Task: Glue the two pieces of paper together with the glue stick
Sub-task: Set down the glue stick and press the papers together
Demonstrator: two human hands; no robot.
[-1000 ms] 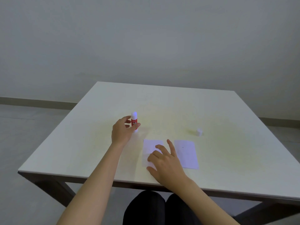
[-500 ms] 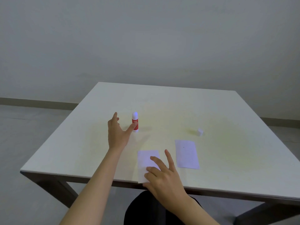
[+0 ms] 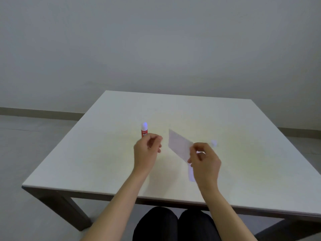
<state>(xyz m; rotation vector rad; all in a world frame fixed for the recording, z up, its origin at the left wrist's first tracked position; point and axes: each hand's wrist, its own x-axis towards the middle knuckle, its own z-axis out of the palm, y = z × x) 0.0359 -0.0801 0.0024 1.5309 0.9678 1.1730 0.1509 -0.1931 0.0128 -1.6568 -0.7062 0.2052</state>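
Observation:
A red glue stick (image 3: 144, 130) with its white tip bare stands upright on the white table (image 3: 104, 153). My left hand (image 3: 147, 151) hovers just in front of it, fingers loosely curled, holding nothing. My right hand (image 3: 205, 161) pinches one white piece of paper (image 3: 178, 145) by its corner and holds it tilted above the table. The second piece of paper (image 3: 190, 174) lies flat under my right hand, mostly hidden by it. The small white cap (image 3: 214, 143) sits on the table to the right.
The table's near edge (image 3: 156, 199) runs just above my knees. A plain grey wall rises behind the table, and grey floor shows on both sides.
My right hand slid one paper toward the table edge, then lifted it up in the air. My left hand let go of the glue stick and drew back toward the middle.

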